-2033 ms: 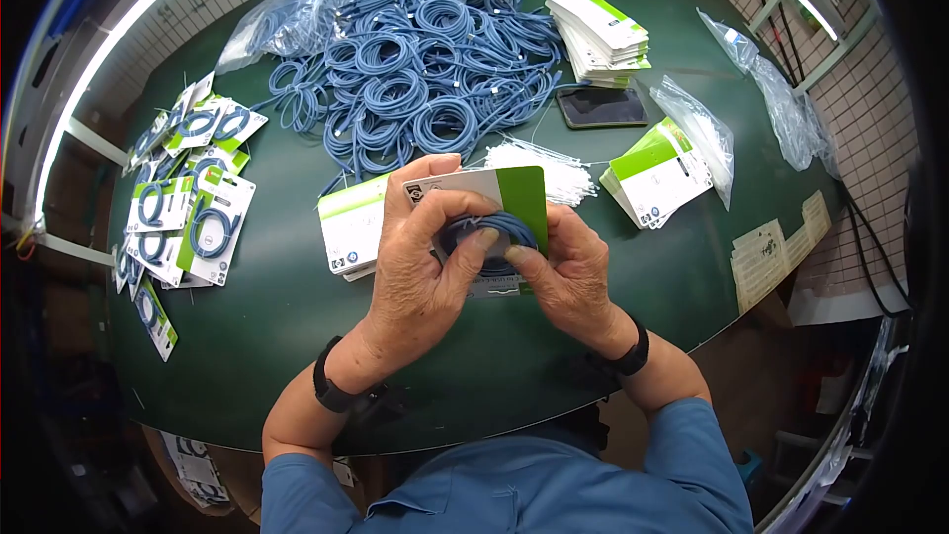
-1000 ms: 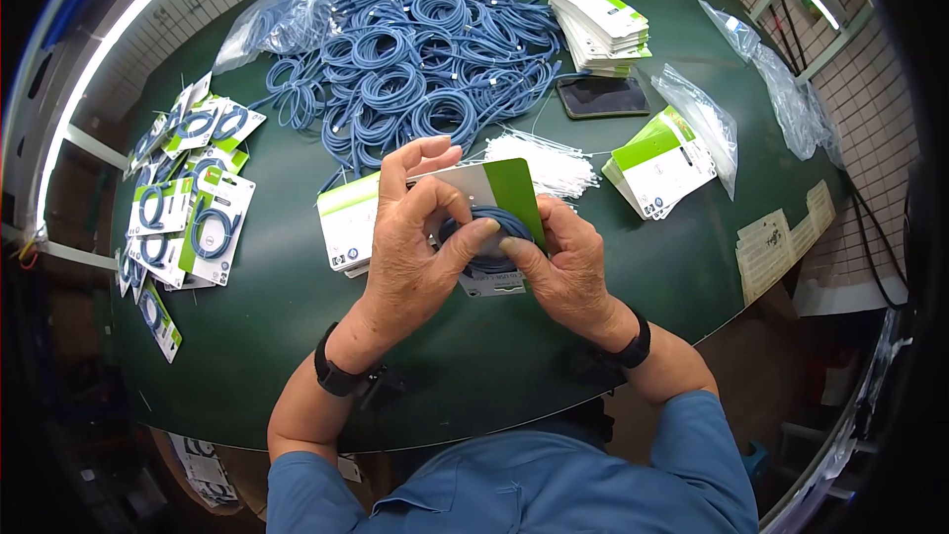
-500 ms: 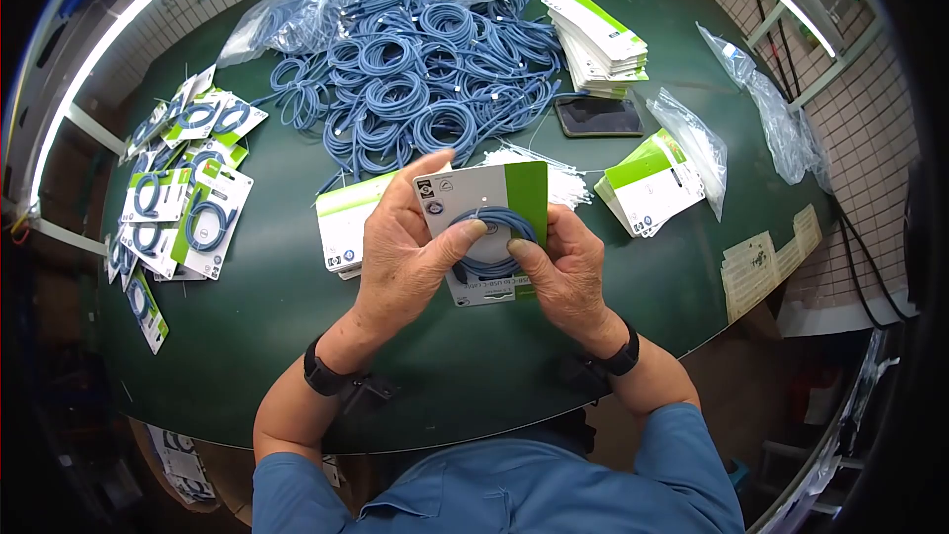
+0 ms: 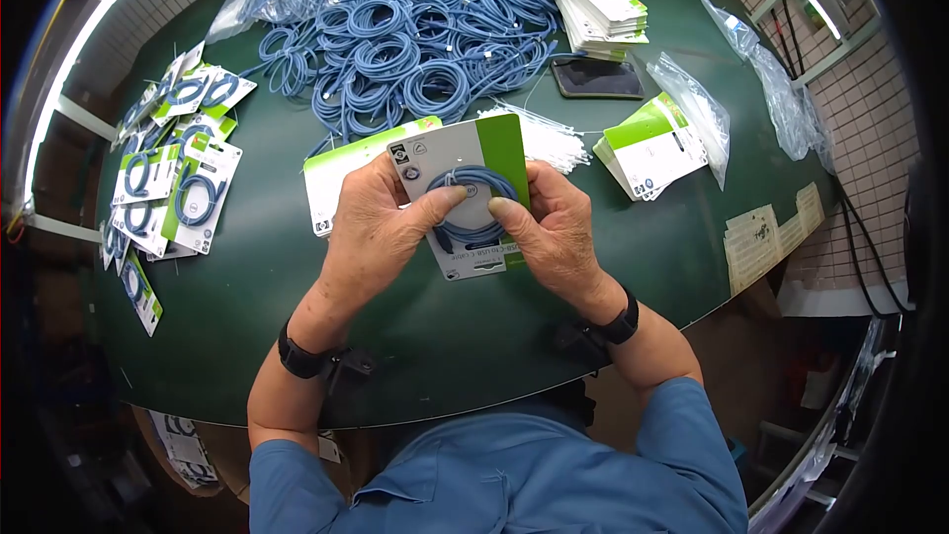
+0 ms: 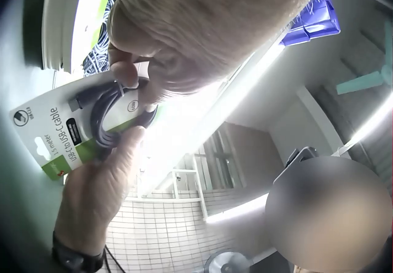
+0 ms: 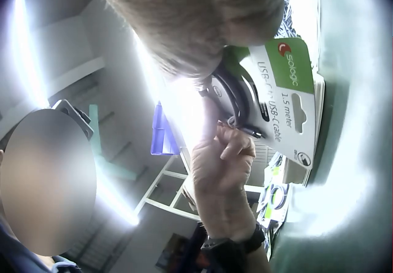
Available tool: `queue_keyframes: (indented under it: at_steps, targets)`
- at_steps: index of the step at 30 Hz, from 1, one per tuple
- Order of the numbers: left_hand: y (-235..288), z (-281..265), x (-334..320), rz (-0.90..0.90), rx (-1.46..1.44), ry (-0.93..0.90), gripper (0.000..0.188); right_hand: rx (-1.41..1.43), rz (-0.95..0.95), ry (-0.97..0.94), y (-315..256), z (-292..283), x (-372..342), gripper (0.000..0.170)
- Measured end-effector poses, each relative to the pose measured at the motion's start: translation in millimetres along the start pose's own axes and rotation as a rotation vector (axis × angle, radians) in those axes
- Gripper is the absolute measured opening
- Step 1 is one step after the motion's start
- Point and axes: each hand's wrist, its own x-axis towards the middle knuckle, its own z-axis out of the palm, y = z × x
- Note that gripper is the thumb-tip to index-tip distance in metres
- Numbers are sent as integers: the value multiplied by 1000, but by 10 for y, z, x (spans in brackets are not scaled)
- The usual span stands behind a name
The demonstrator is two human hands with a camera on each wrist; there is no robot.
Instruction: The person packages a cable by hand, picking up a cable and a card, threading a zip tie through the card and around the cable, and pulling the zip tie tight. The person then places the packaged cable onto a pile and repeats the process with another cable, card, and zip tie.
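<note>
Both hands hold a white and green card (image 4: pixel 452 145) above the table, in front of the body. A coiled blue cable (image 4: pixel 494 175) lies against its face, and a thin white tie shows at the coil's upper left. The left hand (image 4: pixel 371 222) grips the card's left side, its thumb pressing inside the coil and its fingers behind. From the right side, the right hand (image 4: pixel 556 229) holds the card with its thumb tip over the coil. In the right wrist view the card (image 6: pixel 301 70) reads "USB-C to USB-C cable, 1.5 meter", beside a cable plug (image 6: pixel 249 130).
A heap of coiled blue cables (image 4: pixel 386 49) covers the back. Finished-looking carded cables (image 4: pixel 203 193) pile up at left. Card stacks stand behind the left hand (image 4: pixel 331 183), at back right (image 4: pixel 598 5) and right (image 4: pixel 657 153). White cable ties (image 4: pixel 554 141) and a phone (image 4: pixel 596 78) lie between.
The left index finger, earlier curled over the coil, has gone behind the card, leaving the thumb in front. The card's face now shows more fully. The coil stays on the card.
</note>
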Motion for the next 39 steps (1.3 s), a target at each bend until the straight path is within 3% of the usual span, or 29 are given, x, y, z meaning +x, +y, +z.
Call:
queue_keyframes:
  at_steps: [10, 13, 14, 17, 18, 21, 29, 39]
  targets:
    - [-142, 54, 93, -110, -216, -63, 33, -224, 148, 56, -35, -32, 56, 39]
    - [-132, 37, 144, -109, -286, -59, 32, -377, -183, 259, -91, 53, 110, 43]
    - [-137, 27, 157, -104, -295, -52, 32, -385, -184, 247, -144, 26, 123, 43]
    - [-150, -29, 186, -71, -280, 1, 31, -964, -753, 173, -322, -103, 185, 44]
    - [-151, -46, 185, -65, -290, 16, 31, -963, -760, 154, -325, -80, 187, 44]
    - [-146, -86, 158, -88, -301, -6, 30, -1140, -682, -151, -277, 16, 91, 37]
    - [-181, -50, 108, -87, -224, 2, 27, -1177, -775, -159, -130, -39, 142, 22]
    - [-110, -18, 52, -78, -88, -35, 27, -1166, -792, -182, -145, 3, 135, 27]
